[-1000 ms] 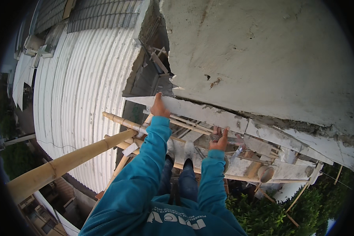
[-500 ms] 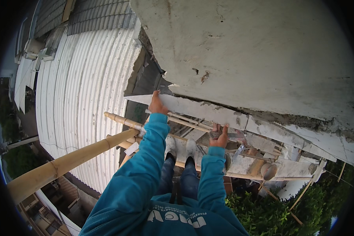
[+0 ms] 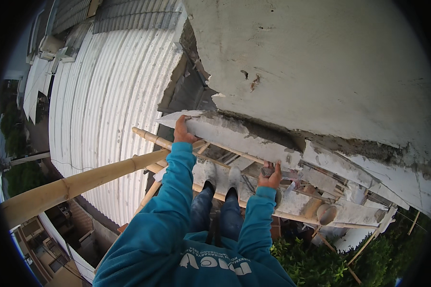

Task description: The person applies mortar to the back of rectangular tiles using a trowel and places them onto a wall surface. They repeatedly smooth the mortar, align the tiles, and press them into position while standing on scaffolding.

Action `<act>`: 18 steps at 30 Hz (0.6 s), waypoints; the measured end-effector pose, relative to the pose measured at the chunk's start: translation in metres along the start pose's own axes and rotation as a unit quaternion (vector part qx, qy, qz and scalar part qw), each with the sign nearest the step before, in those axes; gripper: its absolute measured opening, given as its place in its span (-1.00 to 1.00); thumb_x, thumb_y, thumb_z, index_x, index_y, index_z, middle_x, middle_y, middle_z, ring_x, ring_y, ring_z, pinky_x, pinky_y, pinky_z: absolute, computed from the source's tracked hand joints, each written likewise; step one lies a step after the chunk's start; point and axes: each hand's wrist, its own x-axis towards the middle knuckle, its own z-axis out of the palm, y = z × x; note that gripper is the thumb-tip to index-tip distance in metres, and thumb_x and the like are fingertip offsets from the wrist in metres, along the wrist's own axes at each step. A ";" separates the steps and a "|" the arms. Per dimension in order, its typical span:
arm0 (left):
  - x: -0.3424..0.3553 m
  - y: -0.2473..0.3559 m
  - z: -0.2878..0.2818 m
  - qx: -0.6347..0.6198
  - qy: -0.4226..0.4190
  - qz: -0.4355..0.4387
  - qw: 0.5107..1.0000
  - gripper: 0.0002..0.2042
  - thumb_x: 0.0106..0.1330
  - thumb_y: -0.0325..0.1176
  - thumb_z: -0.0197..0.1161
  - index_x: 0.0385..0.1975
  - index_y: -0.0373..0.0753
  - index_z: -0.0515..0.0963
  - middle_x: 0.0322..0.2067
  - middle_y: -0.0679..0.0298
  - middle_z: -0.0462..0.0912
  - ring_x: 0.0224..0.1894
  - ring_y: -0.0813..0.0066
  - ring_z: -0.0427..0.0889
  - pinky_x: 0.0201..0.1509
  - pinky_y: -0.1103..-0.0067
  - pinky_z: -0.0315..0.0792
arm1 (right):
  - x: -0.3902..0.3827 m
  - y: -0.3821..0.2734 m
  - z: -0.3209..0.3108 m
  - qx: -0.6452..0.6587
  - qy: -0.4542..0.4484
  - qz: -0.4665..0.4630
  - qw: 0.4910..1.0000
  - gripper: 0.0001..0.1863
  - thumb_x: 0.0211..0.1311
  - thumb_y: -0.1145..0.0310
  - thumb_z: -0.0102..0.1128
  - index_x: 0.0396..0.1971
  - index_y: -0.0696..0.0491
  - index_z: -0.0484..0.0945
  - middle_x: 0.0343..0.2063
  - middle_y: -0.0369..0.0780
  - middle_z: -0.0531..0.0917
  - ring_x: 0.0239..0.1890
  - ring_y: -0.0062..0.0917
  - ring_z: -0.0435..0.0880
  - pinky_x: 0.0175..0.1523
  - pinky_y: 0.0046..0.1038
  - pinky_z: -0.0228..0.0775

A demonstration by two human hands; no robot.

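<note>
A long white panel (image 3: 234, 137) with grey mortar smears runs along the foot of the plastered wall (image 3: 321, 71). My left hand (image 3: 183, 131) is closed round its near edge by the pointed left end. Further right, my right hand (image 3: 271, 176) is closed round a greyish hand tool (image 3: 288, 176), whose exact kind I cannot make out. The fingertips of that hand touch the panel's near edge. Between panel and wall a dark gap with rough mortar shows. To the right, another white panel (image 3: 337, 165) lies along the wall.
I stand on bamboo scaffolding (image 3: 208, 191). A thick bamboo pole (image 3: 91, 179) slants up at the left. Corrugated roofing (image 3: 105, 105) spreads beyond it. A round, mortar-stained container (image 3: 327, 214) sits on the plank at the right, above green foliage (image 3: 316, 258).
The panel's left part has come away from the wall toward me, widening the dark gap. My left hand has moved down with it. The view has shifted slightly.
</note>
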 end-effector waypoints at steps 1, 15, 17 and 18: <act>-0.009 -0.003 0.000 -0.004 -0.008 0.013 1.000 -0.60 0.13 -0.25 0.11 0.00 -0.16 0.39 0.00 0.14 0.47 0.07 -0.01 0.44 0.20 -0.13 0.13 | 0.002 0.003 -0.007 0.007 0.005 -0.003 1.000 -0.57 0.18 0.22 0.26 -0.03 0.12 0.41 -0.11 -0.20 0.53 -0.09 -0.46 0.52 -0.02 -0.42 0.45; -0.109 -0.069 -0.105 -0.055 -0.050 0.120 0.990 -0.61 0.07 -0.43 0.19 -0.06 -0.33 0.39 -0.08 0.07 0.49 0.02 0.08 0.48 0.12 0.08 0.35 | -0.035 -0.014 -0.061 -0.076 0.080 0.020 0.994 -0.65 0.22 0.16 0.21 -0.08 0.03 0.47 -0.36 -0.32 0.57 -0.37 -0.54 0.49 -0.33 -0.47 0.40; -0.144 -0.078 -0.121 -0.067 -0.054 0.143 0.986 -0.60 0.06 -0.46 0.20 -0.05 -0.36 0.38 -0.09 0.09 0.49 0.02 0.09 0.48 0.12 0.12 0.37 | -0.049 -0.017 -0.074 -0.086 0.022 0.037 0.995 -0.66 0.23 0.19 0.21 -0.08 0.04 0.46 -0.34 -0.31 0.57 -0.35 -0.54 0.50 -0.35 -0.48 0.39; -0.162 -0.081 -0.125 -0.065 -0.045 0.154 0.985 -0.58 0.07 -0.45 0.18 -0.02 -0.38 0.36 -0.05 0.08 0.47 0.05 0.11 0.46 0.15 0.14 0.34 | -0.053 -0.018 -0.080 -0.087 0.033 0.052 0.994 -0.68 0.24 0.20 0.20 -0.09 0.04 0.45 -0.34 -0.31 0.57 -0.35 -0.53 0.51 -0.36 -0.48 0.39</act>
